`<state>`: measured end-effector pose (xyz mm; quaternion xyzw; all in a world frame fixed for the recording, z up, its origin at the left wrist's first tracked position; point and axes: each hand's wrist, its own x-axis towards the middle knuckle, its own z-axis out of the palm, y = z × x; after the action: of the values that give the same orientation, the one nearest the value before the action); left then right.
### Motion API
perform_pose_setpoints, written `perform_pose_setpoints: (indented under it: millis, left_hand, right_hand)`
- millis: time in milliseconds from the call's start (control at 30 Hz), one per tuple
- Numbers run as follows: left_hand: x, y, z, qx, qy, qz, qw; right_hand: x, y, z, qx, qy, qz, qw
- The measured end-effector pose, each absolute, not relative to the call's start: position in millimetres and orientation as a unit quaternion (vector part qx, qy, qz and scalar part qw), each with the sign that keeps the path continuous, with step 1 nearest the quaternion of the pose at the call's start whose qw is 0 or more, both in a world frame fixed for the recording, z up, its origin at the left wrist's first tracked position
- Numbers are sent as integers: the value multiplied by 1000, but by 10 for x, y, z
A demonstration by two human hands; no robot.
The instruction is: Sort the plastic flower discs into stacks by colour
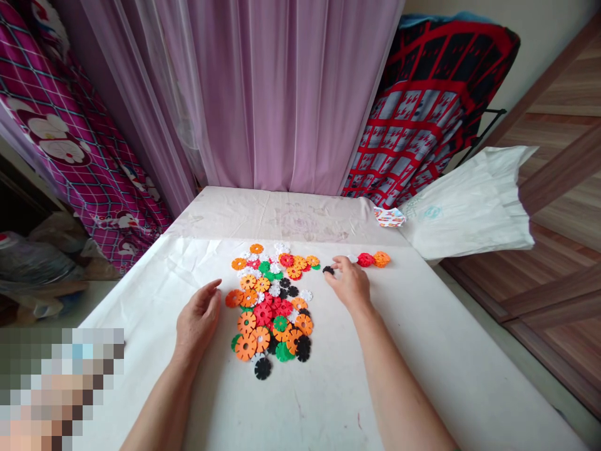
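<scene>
A loose heap of notched plastic discs (263, 312) in orange, red, green, white and black lies on the white table. My right hand (350, 285) is to the right of the heap, with thumb and fingers closed on a black notched disc (328, 270). Just beyond that hand, a red cluster of discs (365, 259) and an orange cluster (382, 258) sit side by side, with a white piece partly hidden by my fingers. On the heap's left side, my left hand (199, 316) hovers or rests with loosely bent fingers apart, holding nothing.
A white plastic bag (469, 207) hangs over the right table edge, beside a small patterned packet (389, 217). Purple curtains (282, 94) stand behind the table (300, 401). A red and black patterned cloth (413, 113) is at the back right. A pixelated patch covers the lower left.
</scene>
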<state>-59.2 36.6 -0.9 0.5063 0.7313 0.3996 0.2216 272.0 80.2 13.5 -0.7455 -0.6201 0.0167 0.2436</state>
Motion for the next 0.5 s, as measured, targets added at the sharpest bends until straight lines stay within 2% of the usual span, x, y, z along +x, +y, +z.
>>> perform_pose_setpoints:
  millis: [167,500]
  left_hand:
    - [-611,373,-45,507,730,402,221]
    - [-620,371,-54,502,725,409,232]
  right_hand:
    - [3040,956,88,-739,-623,44,253]
    - [2950,1028,22,-704,-674,-11,222]
